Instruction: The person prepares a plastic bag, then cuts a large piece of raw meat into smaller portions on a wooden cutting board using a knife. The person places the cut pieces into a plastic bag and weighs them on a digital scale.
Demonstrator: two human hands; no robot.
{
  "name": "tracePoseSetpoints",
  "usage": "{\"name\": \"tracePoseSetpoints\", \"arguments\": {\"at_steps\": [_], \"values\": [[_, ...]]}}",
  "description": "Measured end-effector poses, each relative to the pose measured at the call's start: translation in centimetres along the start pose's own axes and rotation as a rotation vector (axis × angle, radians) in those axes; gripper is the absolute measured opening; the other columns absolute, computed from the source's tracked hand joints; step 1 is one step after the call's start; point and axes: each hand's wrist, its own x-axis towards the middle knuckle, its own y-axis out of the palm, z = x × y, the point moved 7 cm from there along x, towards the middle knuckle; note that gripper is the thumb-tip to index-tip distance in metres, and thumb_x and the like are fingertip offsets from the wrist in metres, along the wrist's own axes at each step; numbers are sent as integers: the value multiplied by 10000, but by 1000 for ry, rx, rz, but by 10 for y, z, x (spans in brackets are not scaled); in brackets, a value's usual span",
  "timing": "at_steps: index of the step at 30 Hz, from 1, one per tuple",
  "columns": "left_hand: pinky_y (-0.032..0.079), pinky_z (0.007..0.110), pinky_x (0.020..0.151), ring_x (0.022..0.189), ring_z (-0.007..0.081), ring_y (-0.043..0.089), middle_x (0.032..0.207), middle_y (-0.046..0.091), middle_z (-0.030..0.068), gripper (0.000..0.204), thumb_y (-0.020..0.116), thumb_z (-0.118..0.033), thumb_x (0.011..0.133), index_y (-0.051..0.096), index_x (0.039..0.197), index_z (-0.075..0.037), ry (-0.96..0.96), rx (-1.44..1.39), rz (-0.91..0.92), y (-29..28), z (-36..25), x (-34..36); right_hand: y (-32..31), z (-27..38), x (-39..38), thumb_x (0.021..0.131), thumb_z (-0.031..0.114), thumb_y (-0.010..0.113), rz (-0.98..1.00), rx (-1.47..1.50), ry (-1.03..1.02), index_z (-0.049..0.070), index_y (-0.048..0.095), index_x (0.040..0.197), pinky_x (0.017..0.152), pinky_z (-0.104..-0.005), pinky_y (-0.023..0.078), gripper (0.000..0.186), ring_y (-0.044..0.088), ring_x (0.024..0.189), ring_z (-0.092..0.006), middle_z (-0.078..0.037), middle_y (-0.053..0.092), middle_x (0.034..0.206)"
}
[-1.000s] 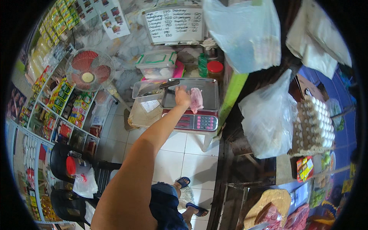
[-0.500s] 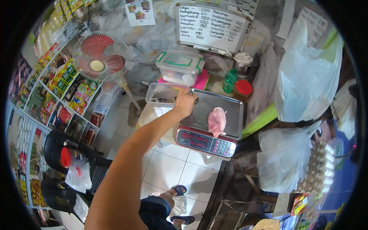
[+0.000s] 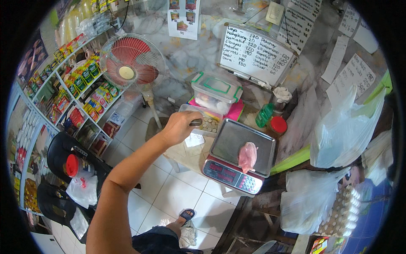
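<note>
My left hand [image 3: 179, 128] is closed around a small dark, rounded thing [image 3: 196, 122], mostly hidden by the fingers. It hovers at the left side of a clear plastic tub [image 3: 184, 108] holding coins [image 3: 209, 124] and a yellow stick-like thing. To the right, a piece of raw pink meat [image 3: 248, 157] lies on the metal tray [image 3: 224, 142] of a red digital scale [image 3: 232, 175]. A paper slip [image 3: 194, 139] lies on the table in front of the tub. My right hand is out of view.
Behind the tub stands a lidded clear box [image 3: 216, 86] with green clips. A green bottle [image 3: 264, 115] and red-lidded jar [image 3: 278, 125] stand beyond the scale. Left are a fan [image 3: 133, 63] and black chairs [image 3: 63, 156]; right, hanging plastic bags [image 3: 338, 131] and egg trays [image 3: 344, 211].
My left hand, still closed on the dark thing, has drawn back from the scale tray's edge to the tub's left side, uncovering the coins. The whole view has shifted; the meat stays on the tray.
</note>
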Motion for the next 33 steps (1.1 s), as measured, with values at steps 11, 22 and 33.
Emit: {"name": "tracePoseSetpoints", "arguments": {"at_steps": [11,22,33], "values": [[524,382,695,893,247,606,817,607,65,160,591,-140,788,571,925,-60,552,501,-98,57,-42,174,15,-2,15,918,128,703,-43,-27,53,139,247,1565,553,-257,455,792,572,635,-144,-91,645,859],[513,367,739,978,240,613,903,679,51,209,572,-149,847,613,1017,-35,547,667,143,245,42,257,-18,-30,19,918,132,707,-183,-2,134,166,200,1584,600,-255,489,837,598,687,-155,-111,660,907],[428,412,969,1183,276,533,1202,599,126,370,546,-154,908,567,1257,-34,291,708,234,273,58,253,-77,-65,-33,919,136,711,-266,85,192,194,154,1602,647,-252,524,883,625,740,-167,-131,675,954]]}}
